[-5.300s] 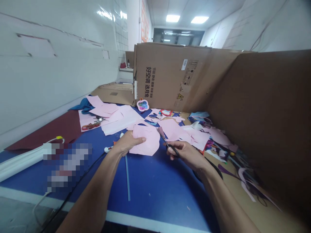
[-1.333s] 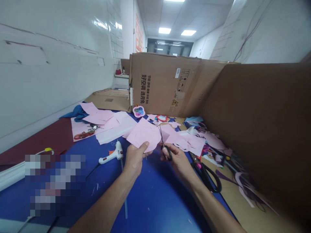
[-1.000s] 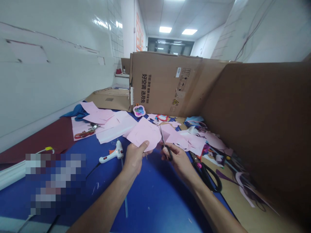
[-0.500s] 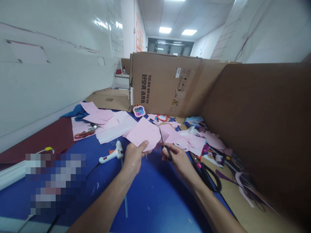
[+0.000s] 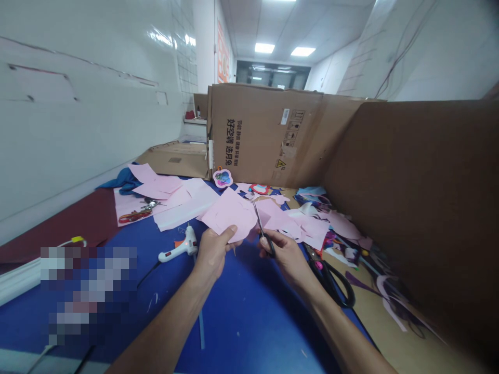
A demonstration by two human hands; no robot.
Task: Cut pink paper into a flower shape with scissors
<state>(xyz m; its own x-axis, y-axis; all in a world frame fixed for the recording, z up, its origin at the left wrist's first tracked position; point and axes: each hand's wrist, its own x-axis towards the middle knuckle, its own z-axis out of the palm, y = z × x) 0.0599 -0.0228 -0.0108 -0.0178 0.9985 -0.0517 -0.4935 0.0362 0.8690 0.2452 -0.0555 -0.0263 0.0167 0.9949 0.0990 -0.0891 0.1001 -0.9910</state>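
Between the thumb and fingers of my left hand (image 5: 216, 246) is a sheet of pink paper (image 5: 230, 210), pinched at its near edge. Faint curved lines show on its face, and its right side is rounded. My right hand (image 5: 283, 252) is closed around the black handles of a small pair of scissors (image 5: 266, 244). Their blades point up and away, along the paper's right edge; whether they touch it I cannot tell. More pink paper (image 5: 273, 214) lies just behind the blades.
A white glue gun (image 5: 181, 248) lies left of my left hand. Large black-handled scissors (image 5: 331, 280) rest right of my right wrist. Pink sheets (image 5: 159, 184) and keys (image 5: 150, 203) lie at the far left. A cardboard box (image 5: 265, 137) walls off the back of the blue table (image 5: 241, 327).
Almost nothing differs. Both hands, the pink paper and the small scissors keep nearly the same place, with only a very slight shift of the whole view.
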